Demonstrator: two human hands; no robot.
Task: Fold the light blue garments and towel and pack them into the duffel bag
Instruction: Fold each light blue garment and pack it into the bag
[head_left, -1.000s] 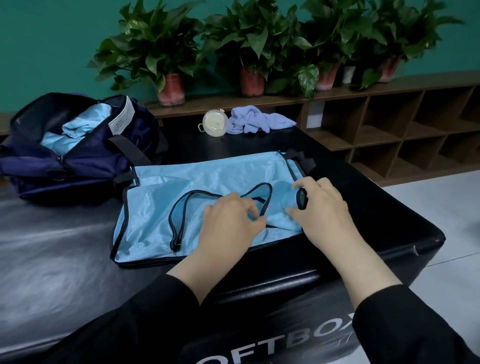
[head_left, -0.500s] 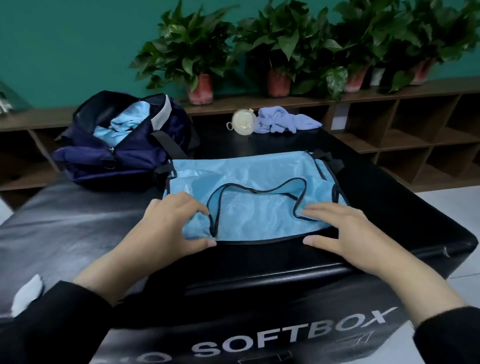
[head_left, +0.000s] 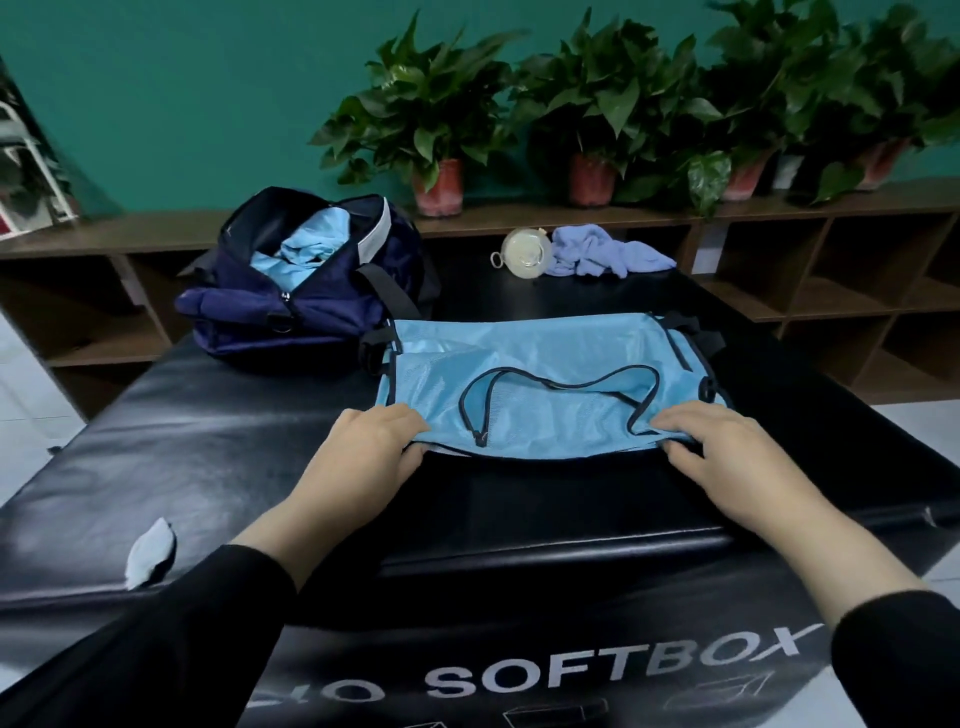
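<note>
Head view: garment (head_left: 545, 379) edge in both hands' (head_left: 366, 457) grip.

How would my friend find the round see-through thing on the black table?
Start at the black table and look to its far edge, below the potted plants. The round see-through thing sits there, touching a crumpled lavender towel on its right. It's the only hard, pale, disc-shaped item among soft fabrics.
</note>
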